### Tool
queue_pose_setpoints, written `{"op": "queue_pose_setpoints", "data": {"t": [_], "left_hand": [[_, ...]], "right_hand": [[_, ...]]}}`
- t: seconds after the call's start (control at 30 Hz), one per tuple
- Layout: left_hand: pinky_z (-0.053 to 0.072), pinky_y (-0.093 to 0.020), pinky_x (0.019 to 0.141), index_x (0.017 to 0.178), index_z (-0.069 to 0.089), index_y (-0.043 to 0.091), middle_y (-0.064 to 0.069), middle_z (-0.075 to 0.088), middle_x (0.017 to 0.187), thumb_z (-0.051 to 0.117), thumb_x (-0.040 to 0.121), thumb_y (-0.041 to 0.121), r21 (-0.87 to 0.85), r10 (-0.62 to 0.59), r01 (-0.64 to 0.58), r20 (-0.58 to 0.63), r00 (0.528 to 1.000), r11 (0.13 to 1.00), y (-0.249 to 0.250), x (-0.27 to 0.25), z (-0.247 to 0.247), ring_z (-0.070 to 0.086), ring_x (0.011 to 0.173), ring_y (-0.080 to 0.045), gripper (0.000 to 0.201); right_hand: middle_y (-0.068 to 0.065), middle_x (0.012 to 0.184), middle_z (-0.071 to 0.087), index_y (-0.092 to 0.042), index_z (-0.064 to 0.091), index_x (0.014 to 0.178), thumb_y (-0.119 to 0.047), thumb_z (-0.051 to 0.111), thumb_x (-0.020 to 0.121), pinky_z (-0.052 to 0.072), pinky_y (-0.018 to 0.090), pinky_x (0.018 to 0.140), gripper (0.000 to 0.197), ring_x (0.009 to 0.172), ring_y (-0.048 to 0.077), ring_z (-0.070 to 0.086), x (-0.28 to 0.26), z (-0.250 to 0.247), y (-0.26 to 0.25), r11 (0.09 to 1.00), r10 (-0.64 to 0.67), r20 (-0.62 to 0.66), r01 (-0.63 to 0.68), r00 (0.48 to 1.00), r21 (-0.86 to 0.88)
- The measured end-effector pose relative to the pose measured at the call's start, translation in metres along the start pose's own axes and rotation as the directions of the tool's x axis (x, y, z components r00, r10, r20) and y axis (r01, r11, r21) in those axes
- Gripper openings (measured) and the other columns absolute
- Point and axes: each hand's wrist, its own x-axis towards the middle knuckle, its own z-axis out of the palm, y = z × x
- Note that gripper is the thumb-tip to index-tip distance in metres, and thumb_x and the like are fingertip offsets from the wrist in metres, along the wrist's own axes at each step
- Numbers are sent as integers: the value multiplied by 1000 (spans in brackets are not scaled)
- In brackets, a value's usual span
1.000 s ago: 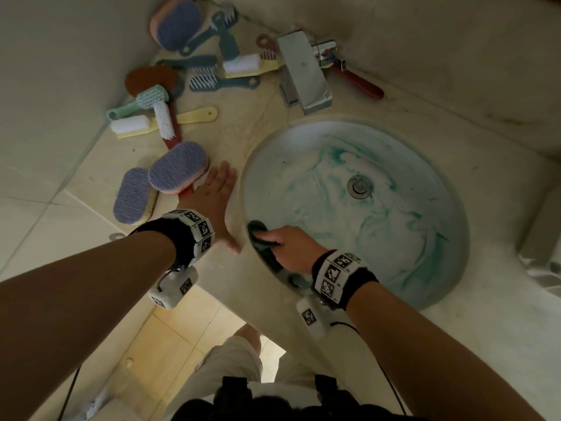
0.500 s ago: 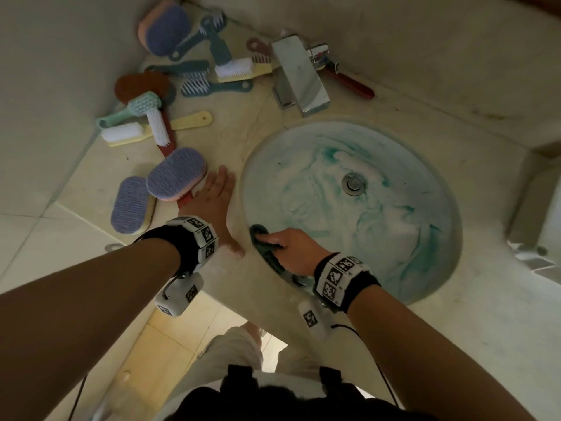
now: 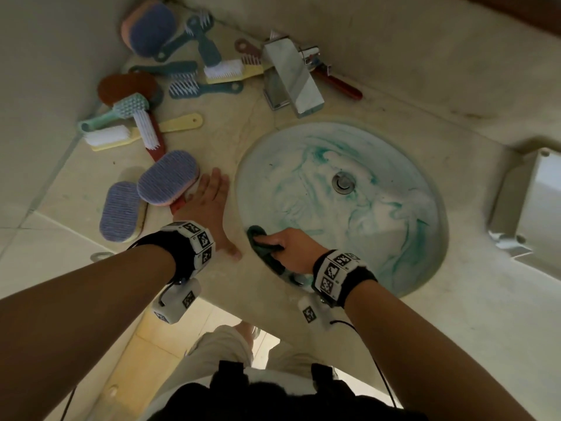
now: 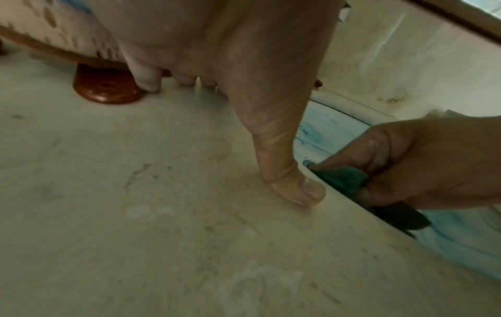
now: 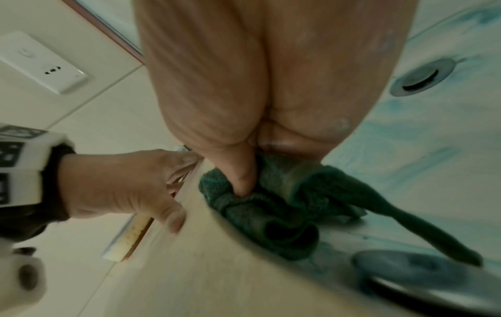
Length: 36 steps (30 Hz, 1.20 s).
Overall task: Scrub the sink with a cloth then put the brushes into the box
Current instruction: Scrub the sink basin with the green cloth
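The round sink [image 3: 409, 165] is smeared with blue-green foam around its drain [image 3: 343, 182]. My right hand [image 3: 291, 249] grips a dark green cloth [image 3: 258, 238] [image 5: 271, 206] [image 4: 344, 178] against the sink's near-left wall. My left hand [image 3: 209, 205] [image 4: 244, 85] lies flat on the countertop [image 3: 194, 278] just left of the rim, fingers straight, thumb by the edge. Several brushes [image 3: 167, 177] lie scattered on the counter at the far left. No box is in view.
A chrome faucet [image 3: 291, 77] stands behind the sink, with a red-handled brush [image 3: 340, 83] to its right. Walls close in at left and back. A white fixture [image 3: 534, 205] sits at the right edge. A red brush handle [image 4: 105, 90] lies at my left fingertips.
My right hand has shifted the cloth slightly along the near-left wall of the sink. My left hand stays planted on the counter.
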Motion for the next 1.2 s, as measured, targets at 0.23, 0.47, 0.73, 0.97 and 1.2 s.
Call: {"op": "queue_pose_setpoints", "data": {"t": [0.23,0.47,0.73,0.97,1.2], "left_hand": [[9,-48,119,147,-28,19,1,-36,153,78,37,77,4,-3,3,-1,1000,1000,1,-3,-4,-19,146,-19,164],[7,-46,120,148,-26,18,-1,-35,154,80,38,74,-2,-3,3,-6,1000,1000,5,-5,-7,-20,146,-20,164],[7,-49,117,149,-24,19,0,-32,155,82,44,69,-9,-36,36,-16,999,999,12,-14,-9,-17,147,-19,158],[10,-40,120,153,-13,16,-4,-25,158,78,69,54,-168,-57,46,-66,996,985,35,-46,15,-13,148,-21,129],[6,-39,121,149,-19,6,-10,-29,155,81,55,63,-146,-74,70,-24,997,987,59,-66,48,-20,146,-25,149]], "right_hand": [[6,130,62,-28,58,135,4,46,87,42,25,99,59,116,24,58,-20,4,9,1000,16,19,-16,1000,-26],[10,131,61,-33,54,137,7,46,87,46,32,100,65,114,30,59,16,-1,3,997,65,-56,-67,996,-40],[7,128,61,-24,59,133,4,48,86,40,22,91,56,114,25,57,-7,-34,18,989,100,6,-99,995,-110],[3,113,70,-21,66,125,8,51,84,51,29,94,53,100,16,65,-81,-87,45,973,162,-251,-112,954,202],[6,118,68,-17,66,126,7,48,84,47,24,95,52,105,17,62,-106,-61,58,985,138,-155,-119,978,126]]}}
